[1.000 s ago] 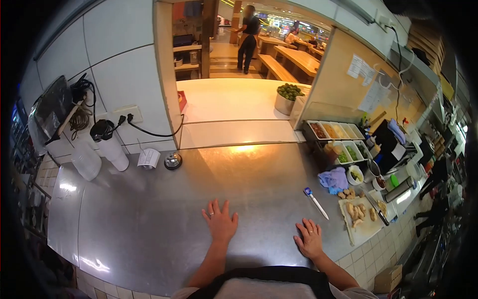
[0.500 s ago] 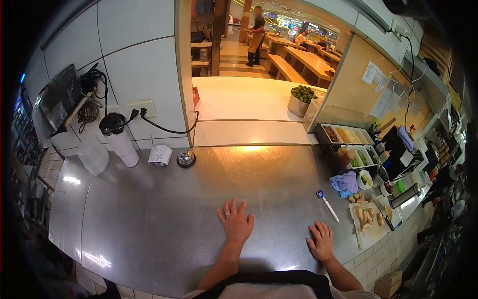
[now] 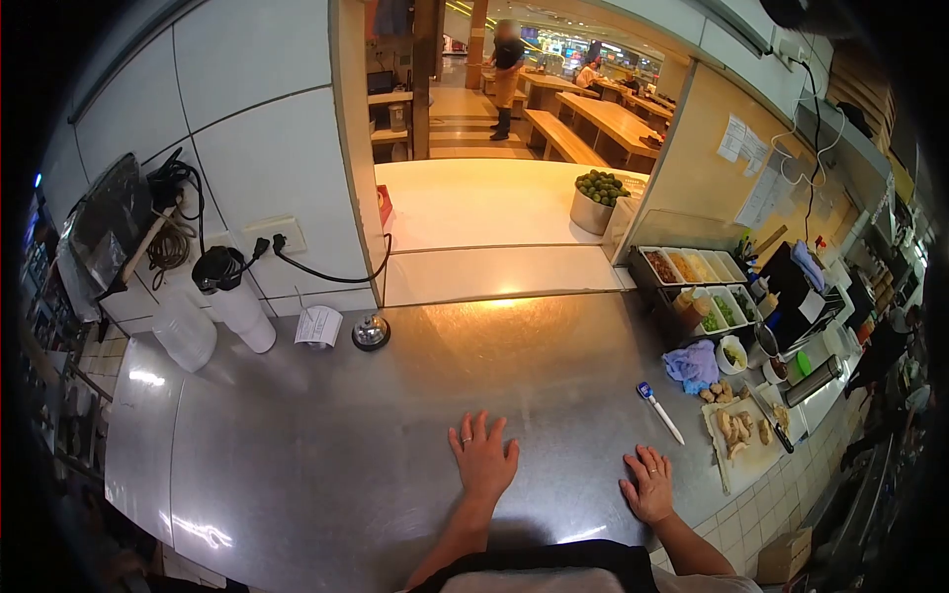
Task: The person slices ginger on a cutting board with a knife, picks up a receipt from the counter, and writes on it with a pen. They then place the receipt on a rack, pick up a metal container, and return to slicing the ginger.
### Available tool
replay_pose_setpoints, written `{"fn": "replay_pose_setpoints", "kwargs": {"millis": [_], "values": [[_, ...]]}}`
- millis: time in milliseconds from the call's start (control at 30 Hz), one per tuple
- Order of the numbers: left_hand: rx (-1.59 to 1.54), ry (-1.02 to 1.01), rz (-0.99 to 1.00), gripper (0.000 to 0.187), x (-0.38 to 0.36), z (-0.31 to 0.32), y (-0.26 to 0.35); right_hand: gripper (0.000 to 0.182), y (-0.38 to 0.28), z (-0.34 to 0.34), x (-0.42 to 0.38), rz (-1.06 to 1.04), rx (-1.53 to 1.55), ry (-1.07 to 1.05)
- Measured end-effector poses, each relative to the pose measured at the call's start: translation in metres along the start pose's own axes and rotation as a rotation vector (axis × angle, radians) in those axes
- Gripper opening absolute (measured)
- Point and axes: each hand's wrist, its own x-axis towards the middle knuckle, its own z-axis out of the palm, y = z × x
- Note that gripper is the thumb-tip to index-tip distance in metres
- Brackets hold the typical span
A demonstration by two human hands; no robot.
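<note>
My left hand [image 3: 483, 461] lies flat on the steel counter [image 3: 326, 435], fingers spread, with nothing under or in it that I can see. Farther right, my right hand [image 3: 649, 485] rests on the same counter, its fingers stretched out and holding nothing. Just beyond the right hand lies a white pen-like thermometer [image 3: 660, 413] with a blue end. To the right of that hand is a cutting board [image 3: 759, 463] bearing pieces of ginger [image 3: 733, 431] and a knife [image 3: 774, 420].
A call bell [image 3: 371, 332], a slip of paper [image 3: 318, 325] and stacked cups [image 3: 242, 311] stand at the back left. Topping trays [image 3: 692, 267] and a purple cloth [image 3: 692, 366] are on the right. A pot of green fruit [image 3: 593, 210] stands on the pass ledge; a person [image 3: 507, 79] is beyond.
The view has shifted slightly, so the counter items appear a little lower. Both hands stay flat on the counter. The person beyond the pass has turned or shifted stance.
</note>
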Motion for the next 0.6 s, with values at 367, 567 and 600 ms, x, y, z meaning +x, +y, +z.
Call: {"fn": "replay_pose_setpoints", "kwargs": {"millis": [367,567,600], "values": [[0.007,-0.022,0.050,0.043,-0.0024,0.0013,0.0010,0.050,0.0019,-0.0004,-0.0007,-0.012,0.016,0.000],[0.003,-0.037,0.032,0.042,-0.0019,0.0020,0.0008,0.050,0.0003,-0.0028,-0.0002,-0.024,0.013,-0.005],[0.003,-0.037,0.030,0.042,-0.0019,0.0021,0.0008,0.050,0.0003,-0.0031,0.0006,-0.027,0.014,-0.003]]}}
